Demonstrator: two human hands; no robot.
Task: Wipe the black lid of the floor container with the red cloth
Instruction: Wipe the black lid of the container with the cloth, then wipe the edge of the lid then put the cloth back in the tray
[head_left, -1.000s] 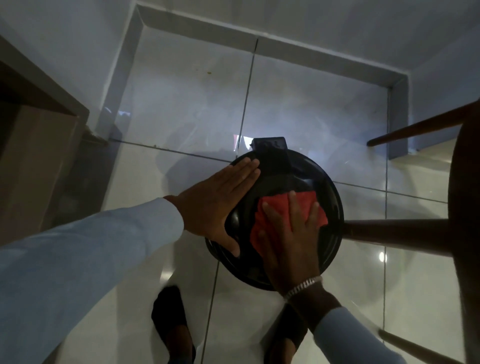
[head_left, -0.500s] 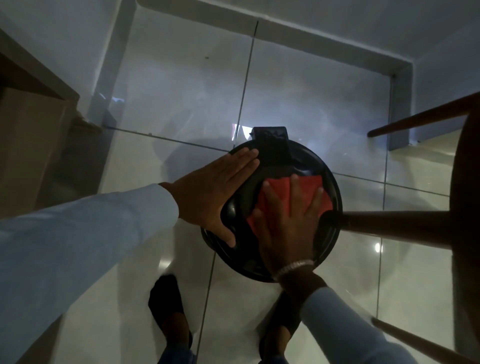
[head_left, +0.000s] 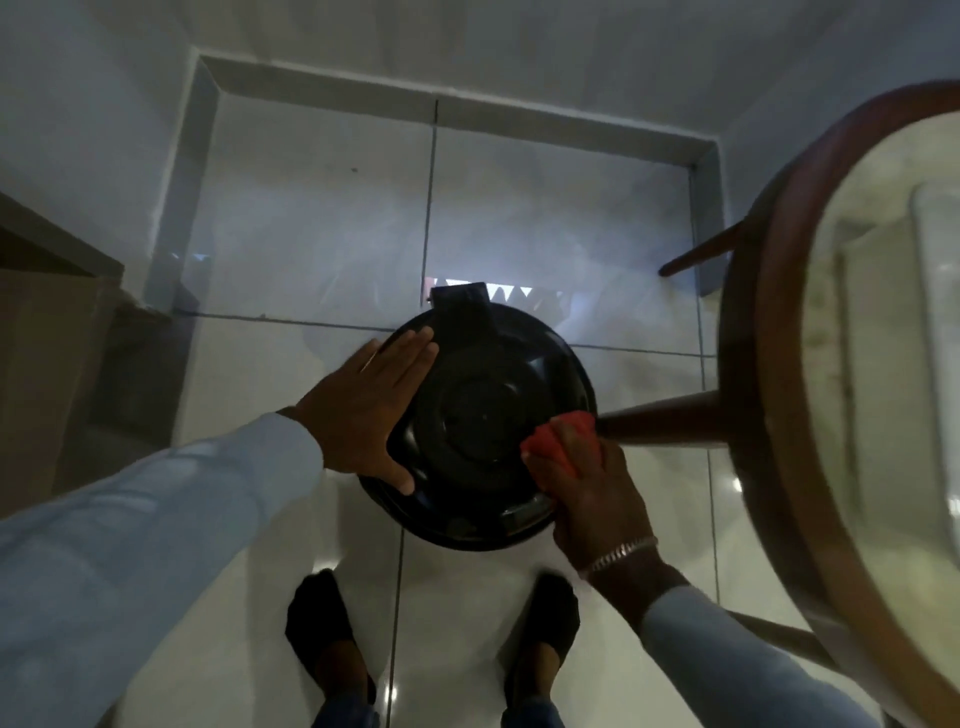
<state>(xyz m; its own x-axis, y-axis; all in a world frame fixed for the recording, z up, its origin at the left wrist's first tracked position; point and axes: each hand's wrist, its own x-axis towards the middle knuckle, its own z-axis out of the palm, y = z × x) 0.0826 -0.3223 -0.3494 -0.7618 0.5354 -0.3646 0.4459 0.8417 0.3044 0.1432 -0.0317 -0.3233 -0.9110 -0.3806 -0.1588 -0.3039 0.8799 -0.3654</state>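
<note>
The black lid (head_left: 483, 415) is steadied at its left edge by the flat, open left hand (head_left: 363, 415); the red cloth (head_left: 558, 441) is pressed against its right rim by the right hand (head_left: 592, 493), fingers closed over it.

Red cloth (head_left: 558, 444) mostly under right hand (head_left: 592, 499)

Round wooden table (head_left: 769, 291) right; glossy tiled floor (head_left: 311, 249); brown cabinet, perhaps (head_left: 47, 332), left.

The lid (head_left: 483, 415) lies on the floor (head_left: 311, 249) ahead of both feet (head_left: 322, 629). Left hand (head_left: 363, 410) rests on its left edge; right hand (head_left: 592, 493) and cloth (head_left: 558, 441) on its right edge. A stool (head_left: 810, 364) stands right of it.
</note>
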